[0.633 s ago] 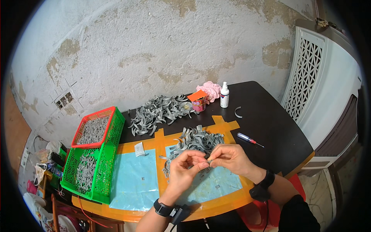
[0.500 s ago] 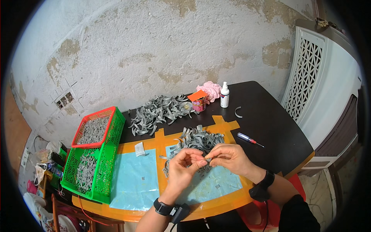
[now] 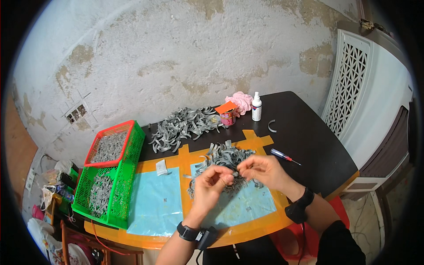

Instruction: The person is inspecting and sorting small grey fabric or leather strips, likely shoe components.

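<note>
Above the near pile of curved grey strips (image 3: 223,155), my left hand (image 3: 213,184) and my right hand (image 3: 261,171) meet with fingertips close together. The left thumb and forefinger are pinched at a small grey piece (image 3: 235,174), too small to make out well. My right thumb and fingers are closed in a pinch just beside it; what they hold, if anything, is hidden. Beneath both hands, a light blue sheet (image 3: 240,213) is fixed to the table with orange tape (image 3: 184,194).
At left, a green basket (image 3: 122,194) and a red basket (image 3: 129,140) hold small grey pieces. Behind lies a larger pile of grey strips (image 3: 183,128), beside a tin (image 3: 227,117), pink cloth (image 3: 240,102) and white spray bottle (image 3: 256,108). A screwdriver (image 3: 282,155) lies right.
My right hand has lifted slightly up and away from the left, opening a small gap between the fingertips. My left hand stays nearly in place. The whole view has shifted slightly.
</note>
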Tool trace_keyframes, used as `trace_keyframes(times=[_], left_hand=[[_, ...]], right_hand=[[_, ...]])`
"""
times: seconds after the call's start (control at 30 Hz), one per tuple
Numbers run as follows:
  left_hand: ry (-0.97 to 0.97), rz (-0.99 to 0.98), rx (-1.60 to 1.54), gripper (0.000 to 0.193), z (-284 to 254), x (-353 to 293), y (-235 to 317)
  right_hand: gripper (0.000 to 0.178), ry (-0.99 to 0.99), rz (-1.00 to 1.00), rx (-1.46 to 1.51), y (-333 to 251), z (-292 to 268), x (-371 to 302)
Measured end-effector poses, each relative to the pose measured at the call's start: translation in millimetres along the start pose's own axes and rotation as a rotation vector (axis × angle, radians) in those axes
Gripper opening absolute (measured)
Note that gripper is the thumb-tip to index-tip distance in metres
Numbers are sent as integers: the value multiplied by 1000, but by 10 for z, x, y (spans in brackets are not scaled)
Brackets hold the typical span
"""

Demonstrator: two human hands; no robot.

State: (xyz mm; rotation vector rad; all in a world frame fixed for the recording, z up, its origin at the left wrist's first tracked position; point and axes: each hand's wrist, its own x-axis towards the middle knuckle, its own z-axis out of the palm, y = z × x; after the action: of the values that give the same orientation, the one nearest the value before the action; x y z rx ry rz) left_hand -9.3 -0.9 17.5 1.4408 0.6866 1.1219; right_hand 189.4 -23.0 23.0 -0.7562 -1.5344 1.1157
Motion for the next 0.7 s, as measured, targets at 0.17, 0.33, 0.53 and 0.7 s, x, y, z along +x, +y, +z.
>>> trace_keyframes(times=[0.17,0.33,0.53,0.7], left_hand=[[313,193,-8,9,-288,100,265],[586,346,235,12,-1097,-21,862],[796,262,590,18,-3331,-787,1005],[740,323,1235,29,-2882,-703,1009]], right_hand=[[14,48,20,-372,111,-119,34],[13,-87,-216,-809,316,-80,-40],[11,-21,-153,-699,276,-38,-19],[14,77,-4,-523,34,-36,-12]])
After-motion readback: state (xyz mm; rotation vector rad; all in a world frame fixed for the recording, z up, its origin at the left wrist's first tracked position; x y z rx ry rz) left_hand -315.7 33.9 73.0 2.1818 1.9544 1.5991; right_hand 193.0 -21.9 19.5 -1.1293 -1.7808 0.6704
